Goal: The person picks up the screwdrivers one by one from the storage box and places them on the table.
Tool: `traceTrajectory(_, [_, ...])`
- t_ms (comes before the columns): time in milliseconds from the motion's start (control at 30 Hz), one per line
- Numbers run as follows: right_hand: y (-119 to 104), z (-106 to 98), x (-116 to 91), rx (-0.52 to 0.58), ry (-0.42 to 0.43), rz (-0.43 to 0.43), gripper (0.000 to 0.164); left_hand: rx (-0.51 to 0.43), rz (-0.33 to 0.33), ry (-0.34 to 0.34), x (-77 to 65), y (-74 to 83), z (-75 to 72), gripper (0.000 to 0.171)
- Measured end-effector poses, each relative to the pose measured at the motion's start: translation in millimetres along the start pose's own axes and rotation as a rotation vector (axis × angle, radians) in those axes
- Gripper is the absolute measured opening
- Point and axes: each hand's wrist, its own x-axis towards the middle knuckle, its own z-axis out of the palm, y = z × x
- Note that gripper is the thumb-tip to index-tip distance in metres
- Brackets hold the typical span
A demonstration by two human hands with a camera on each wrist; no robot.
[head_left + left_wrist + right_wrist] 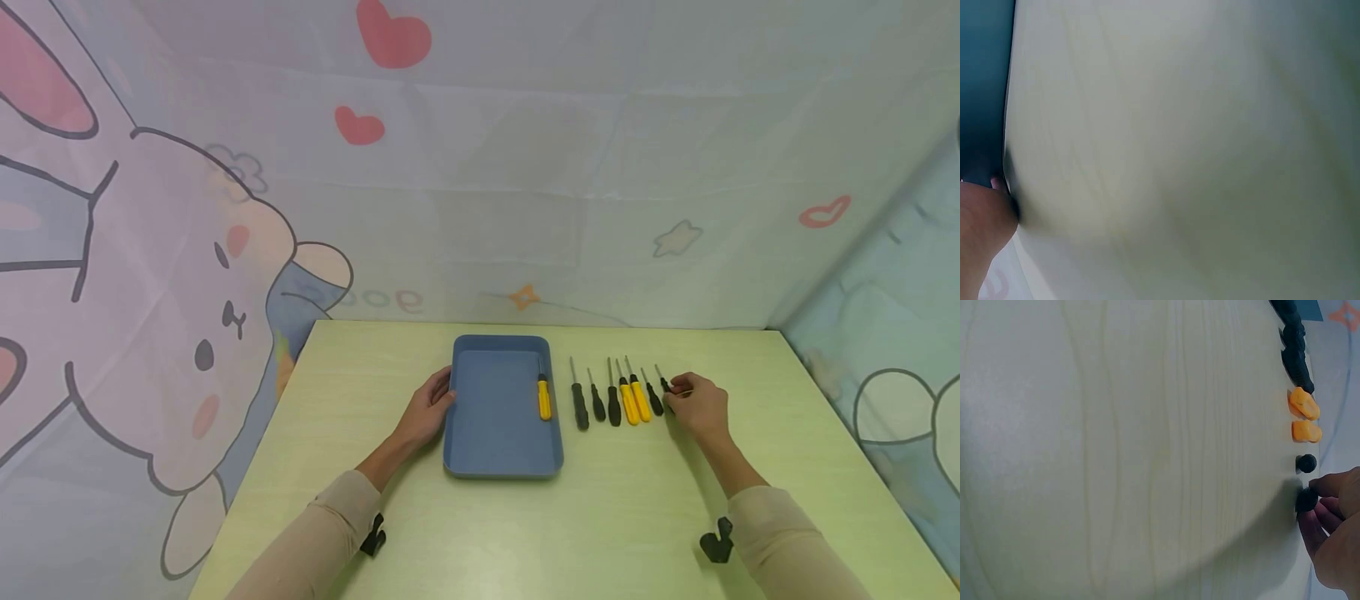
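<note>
A blue tray [498,467] lies on the table with one yellow-handled screwdriver [544,402] along its right side. My left hand [429,408] grips the tray's left edge, thumb at the rim and fingers along the outer wall. To the right of the tray runs a row of screwdrivers, several with black handles [580,407] and two with yellow handles [640,402]. At the row's right end, my right hand [699,403] pinches a black-handled screwdriver [1306,500] between thumb and fingers. Its shaft points toward the back; the hand covers part of its handle.
The pale wood-grain table [622,525] ends at the back against a hanging cloth [487,208] printed with hearts and a rabbit. Cloth also hangs on the left and right sides. A black clip-like piece [717,542] sits by the right sleeve, another [373,536] by the left.
</note>
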Motion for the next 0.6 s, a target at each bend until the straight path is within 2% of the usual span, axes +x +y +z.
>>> traceTrajectory(600, [-4.6,-3.4,-2.2,-0.005,-0.003,-0.008,0.031,-0.006,-0.007,0.0,-0.1,-0.9,0.6,0.055])
